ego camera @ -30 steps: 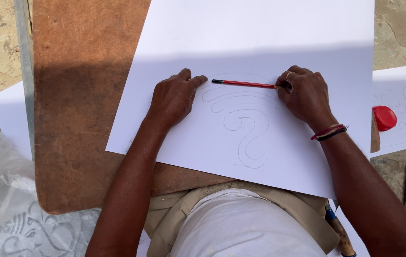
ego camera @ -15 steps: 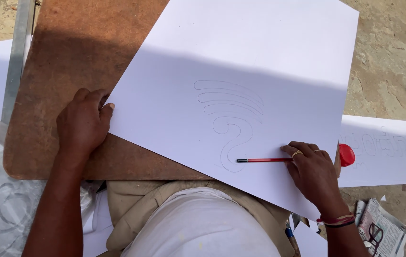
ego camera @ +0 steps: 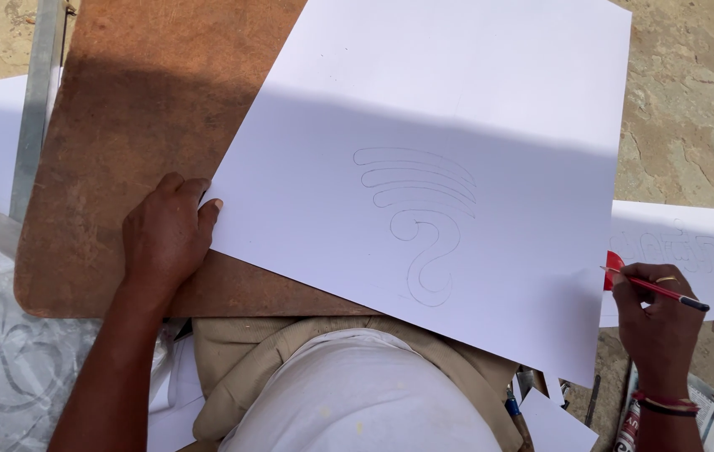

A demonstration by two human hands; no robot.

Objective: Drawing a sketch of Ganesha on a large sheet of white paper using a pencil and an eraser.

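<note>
At the far left lies crinkled clear plastic sheeting (ego camera: 5, 335) with a pale line design under it, and above it a grey metal bar (ego camera: 37, 109) runs up the frame. Next comes a worn brown board (ego camera: 122, 125) serving as the worktop, resting across the person's lap. The left hand (ego camera: 164, 238) lies flat, palm down, on the board, its fingers loosely together and closed round nothing; the fingertips touch the left edge of a large white sheet of paper (ego camera: 457, 100). The sheet sits skewed on the board, its lower right corner hanging past the board toward the right. Near the middle of the sheet is a faint pencil drawing (ego camera: 419, 218): stacked curved bands above a looping hook. Further right, off the sheet's edge, the right hand (ego camera: 658, 322) pinches a red pencil (ego camera: 654, 290) between thumb and fingers, a tight grip. The pencil's long axis runs nearly level, left to right, dark end pointing right, away from the drawing. The drawing lies up and to the left of this hand, between both hands but nearer the right. A small red object (ego camera: 612, 268) peeks beside the pencil, over a second white sheet (ego camera: 683, 243).
</note>
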